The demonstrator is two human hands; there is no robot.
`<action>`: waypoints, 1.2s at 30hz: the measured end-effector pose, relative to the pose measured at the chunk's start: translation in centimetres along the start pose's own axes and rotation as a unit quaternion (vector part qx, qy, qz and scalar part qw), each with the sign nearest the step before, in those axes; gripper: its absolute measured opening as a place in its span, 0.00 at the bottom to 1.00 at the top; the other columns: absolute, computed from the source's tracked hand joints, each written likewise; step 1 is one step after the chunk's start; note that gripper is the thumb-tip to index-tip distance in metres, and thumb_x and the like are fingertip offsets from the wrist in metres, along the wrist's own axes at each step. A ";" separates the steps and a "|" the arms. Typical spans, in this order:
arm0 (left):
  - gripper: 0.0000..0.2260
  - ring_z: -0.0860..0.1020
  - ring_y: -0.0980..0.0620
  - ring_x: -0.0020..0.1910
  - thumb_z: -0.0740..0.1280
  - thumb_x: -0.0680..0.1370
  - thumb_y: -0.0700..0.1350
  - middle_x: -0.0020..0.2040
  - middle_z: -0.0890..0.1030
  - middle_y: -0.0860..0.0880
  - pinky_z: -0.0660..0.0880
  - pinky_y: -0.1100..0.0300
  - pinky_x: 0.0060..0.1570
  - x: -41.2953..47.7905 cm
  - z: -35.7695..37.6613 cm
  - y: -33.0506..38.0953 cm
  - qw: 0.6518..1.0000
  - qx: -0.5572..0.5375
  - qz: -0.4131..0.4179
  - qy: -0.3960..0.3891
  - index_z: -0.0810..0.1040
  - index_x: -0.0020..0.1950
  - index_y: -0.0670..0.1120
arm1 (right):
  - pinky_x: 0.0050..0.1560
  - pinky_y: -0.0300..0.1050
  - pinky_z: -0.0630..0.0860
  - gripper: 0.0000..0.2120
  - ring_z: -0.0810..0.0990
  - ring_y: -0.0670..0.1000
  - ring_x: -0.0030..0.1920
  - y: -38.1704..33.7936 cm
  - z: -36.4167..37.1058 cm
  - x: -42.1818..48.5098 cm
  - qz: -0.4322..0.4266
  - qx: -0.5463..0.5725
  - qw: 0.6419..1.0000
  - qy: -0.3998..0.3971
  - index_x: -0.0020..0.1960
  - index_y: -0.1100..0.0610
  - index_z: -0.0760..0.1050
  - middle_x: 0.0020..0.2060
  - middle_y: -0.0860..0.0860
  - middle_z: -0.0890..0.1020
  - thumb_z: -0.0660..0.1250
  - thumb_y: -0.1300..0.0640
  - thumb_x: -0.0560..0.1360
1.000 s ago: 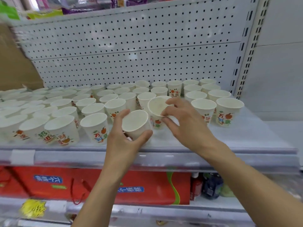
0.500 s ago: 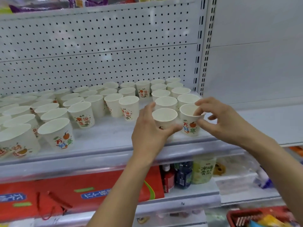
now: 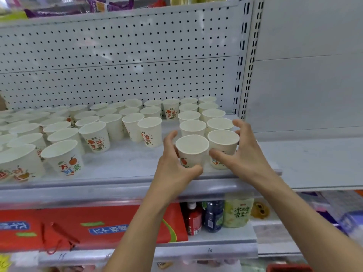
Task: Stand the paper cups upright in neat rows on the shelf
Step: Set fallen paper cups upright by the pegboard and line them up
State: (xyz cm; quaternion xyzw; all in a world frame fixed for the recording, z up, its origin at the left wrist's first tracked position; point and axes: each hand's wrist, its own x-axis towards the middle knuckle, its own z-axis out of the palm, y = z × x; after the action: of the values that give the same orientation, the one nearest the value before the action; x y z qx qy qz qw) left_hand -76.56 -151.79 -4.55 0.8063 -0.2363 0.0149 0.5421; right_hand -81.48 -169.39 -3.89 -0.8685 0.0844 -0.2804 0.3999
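Many white paper cups with red and orange print stand upright on the grey shelf [image 3: 127, 160]. At its right end, two tidy columns of cups [image 3: 189, 115] run back to the pegboard. My left hand [image 3: 174, 171] grips the front cup of the left column [image 3: 192, 149], thumb in front and fingers behind on its left. My right hand [image 3: 243, 154] curls round the front cup of the right column [image 3: 223, 143], thumb on its front wall and fingers by its right rim. Both cups stand on the shelf near its front edge, side by side.
More cups [image 3: 94, 137] crowd the shelf's left and middle in looser rows. The pegboard back [image 3: 117, 55] and a slotted post [image 3: 245, 55] bound the shelf. A neighbouring shelf [image 3: 314, 160] lies to the right. Below are a red box [image 3: 88, 226] and bottles [image 3: 213, 214].
Both hands carried their cups from the middle of the shelf to its right end and set them down in front of the two columns. My right hand's pinch on the rim has widened.
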 end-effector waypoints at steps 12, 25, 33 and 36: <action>0.54 0.71 0.64 0.60 0.81 0.60 0.54 0.61 0.71 0.61 0.69 0.60 0.64 -0.3 0.5 -0.4 0.997 0.069 0.005 0.024 0.48 0.76 0.59 | 0.55 0.40 0.69 0.41 0.72 0.49 0.61 1.5 -0.8 -0.2 -0.005 0.043 0.999 -0.031 0.72 0.44 0.54 0.66 0.46 0.70 0.75 0.50 0.68; 0.45 0.75 0.60 0.56 0.79 0.64 0.53 0.52 0.76 0.60 0.69 0.61 0.56 0.1 1.1 -0.4 0.995 0.073 0.012 0.070 0.54 0.73 0.61 | 0.46 0.34 0.71 0.38 0.76 0.47 0.53 1.6 -0.9 -0.4 -0.020 0.045 0.998 -0.037 0.71 0.42 0.55 0.57 0.42 0.72 0.74 0.51 0.69; 0.47 0.74 0.61 0.58 0.78 0.63 0.57 0.56 0.75 0.60 0.72 0.58 0.59 -0.5 0.9 -0.5 0.993 0.090 0.024 0.079 0.53 0.74 0.61 | 0.61 0.47 0.71 0.40 0.70 0.47 0.63 1.8 -1.8 -0.3 -0.049 0.005 0.998 -0.032 0.72 0.42 0.55 0.64 0.42 0.70 0.72 0.41 0.68; 0.45 0.71 0.63 0.61 0.77 0.65 0.60 0.61 0.72 0.62 0.68 0.62 0.60 -1.2 0.3 -0.5 0.992 0.087 0.039 0.083 0.54 0.74 0.61 | 0.61 0.44 0.69 0.35 0.69 0.44 0.63 1.1 -2.9 0.4 -0.068 0.019 0.997 0.005 0.71 0.43 0.59 0.64 0.42 0.69 0.69 0.38 0.68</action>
State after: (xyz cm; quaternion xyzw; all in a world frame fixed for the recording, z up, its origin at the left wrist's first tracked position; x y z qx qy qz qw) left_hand -77.46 -151.51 -5.47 0.8363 -0.2199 0.1230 0.4869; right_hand -82.69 -172.09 -3.02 -0.8632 0.0217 -0.3131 0.3955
